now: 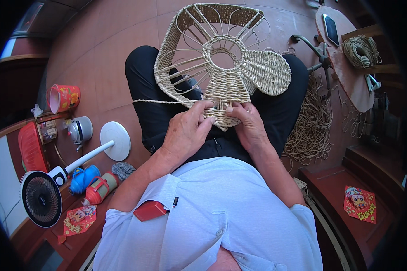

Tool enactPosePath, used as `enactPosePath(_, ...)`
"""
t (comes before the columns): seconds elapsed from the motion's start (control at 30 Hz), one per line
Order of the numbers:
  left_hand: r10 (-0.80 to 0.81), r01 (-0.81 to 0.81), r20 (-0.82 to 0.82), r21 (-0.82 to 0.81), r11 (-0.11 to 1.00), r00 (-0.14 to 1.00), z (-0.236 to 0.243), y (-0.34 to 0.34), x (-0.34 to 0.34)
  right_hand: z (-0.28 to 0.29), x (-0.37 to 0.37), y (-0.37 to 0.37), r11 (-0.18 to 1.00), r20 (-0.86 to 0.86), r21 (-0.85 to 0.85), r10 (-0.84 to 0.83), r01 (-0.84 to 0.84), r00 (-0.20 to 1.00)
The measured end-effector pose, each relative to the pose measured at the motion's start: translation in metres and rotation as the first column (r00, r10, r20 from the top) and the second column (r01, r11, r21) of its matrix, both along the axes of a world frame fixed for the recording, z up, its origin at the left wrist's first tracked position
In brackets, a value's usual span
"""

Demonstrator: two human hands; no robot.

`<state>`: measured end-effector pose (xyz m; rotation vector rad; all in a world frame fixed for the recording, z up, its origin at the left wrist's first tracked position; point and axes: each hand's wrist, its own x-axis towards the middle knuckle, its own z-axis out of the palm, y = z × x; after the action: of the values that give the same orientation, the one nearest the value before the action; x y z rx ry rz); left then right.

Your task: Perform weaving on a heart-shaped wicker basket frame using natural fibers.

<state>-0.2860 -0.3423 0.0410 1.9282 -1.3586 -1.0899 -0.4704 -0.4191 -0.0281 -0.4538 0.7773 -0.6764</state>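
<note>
A half-woven straw piece (pixel 226 83) rests over my lap, with a round ring in its middle, a finished oval petal (pixel 271 72) on the right and a curved woven band (pixel 167 67) along the far left. Bare spokes run between ring and band. My left hand (pixel 189 128) pinches the near woven petal at its left edge, where a loose strand of straw cord (pixel 163 102) leads off to the left. On the same petal's right edge, my right hand (pixel 248 124) presses with thumb and fingers. What lies under the fingertips is partly hidden.
Loose straw cord (pixel 309 128) lies heaped on the floor at right. Beyond it, a table (pixel 337 65) bears a phone (pixel 330 30) and a coil of cord (pixel 361 51). At left are a white fan (pixel 41 198), thermos flasks (pixel 99 187), a metal kettle (pixel 80 129) and a red bucket (pixel 64 98).
</note>
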Motion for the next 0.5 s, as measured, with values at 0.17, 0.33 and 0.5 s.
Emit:
enactPosePath(0.17, -0.003, 0.005, 0.043, -0.036, 0.999, 0.999, -0.003, 0.001, -0.001, -0.001, 0.001, -0.003, 0.988, 0.293, 0.137, 0.024, -0.067, 0.956)
enactPosePath(0.33, -0.003, 0.005, 0.043, -0.047, 0.999, 0.999, -0.005, 0.001, -0.001, 0.002, 0.007, 0.000, 0.998, 0.008, 0.036, -0.049, 0.049, 0.999)
enactPosePath(0.5, 0.015, -0.013, 0.032, -0.063, 0.998, 0.999, -0.005, 0.000, -0.003, 0.003, 0.013, 0.008, 0.959, -0.165, -0.174, -0.251, 0.223, 0.954)
